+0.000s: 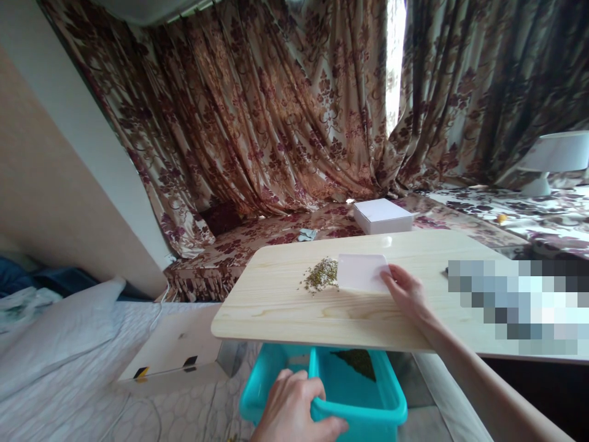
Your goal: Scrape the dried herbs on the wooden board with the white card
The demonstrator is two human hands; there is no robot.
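My right hand (407, 294) pinches the right end of a thin, pale, flat rectangular sheet (362, 272) on the light wooden tabletop (294, 322). The sheet's left edge meets a loose pile of small greenish seeds or grains (322, 274), a few of them scattered around it. Below the table's near edge, my left hand (294, 405) grips the front rim of a turquoise divided bin (396, 393) at its middle partition. Dark green grains (356, 363) lie in the bin's right compartment. The left compartment is partly covered by my hand and the table.
A white box (384, 215) stands behind the table on a patterned surface, near a folded cloth (307, 234). On the bed at left lie a flat white carton (179, 344) and a pillow (64, 325). A lamp (552, 159) stands at far right. Part of the table's right side is pixelated.
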